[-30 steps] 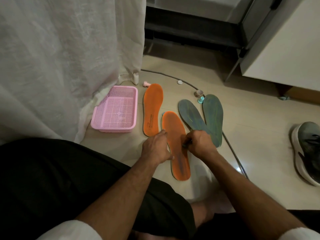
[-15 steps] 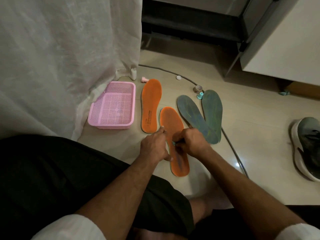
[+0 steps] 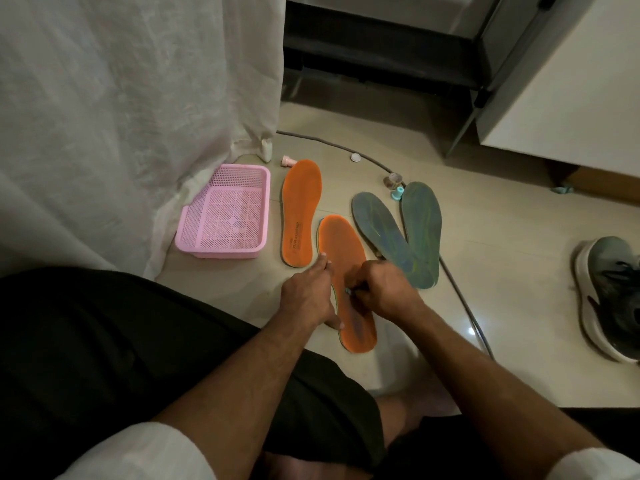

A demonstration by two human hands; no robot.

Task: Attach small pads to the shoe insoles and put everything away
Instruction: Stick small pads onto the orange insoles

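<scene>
Two orange insoles lie on the floor: one beside the pink basket, the other nearer to me under both hands. My left hand rests flat on the near insole's left edge, fingers straight. My right hand has curled fingers that pinch a small pale pad against the middle of that insole. Two grey-green insoles lie crossed at their heels to the right.
An empty pink mesh basket stands left by a white curtain. Small pink and teal caps, a tape roll, a white disc and a cable lie around. A grey shoe sits right.
My right hand slid left from the insole's right edge onto its middle with the pad. My left hand stayed on the left edge.
</scene>
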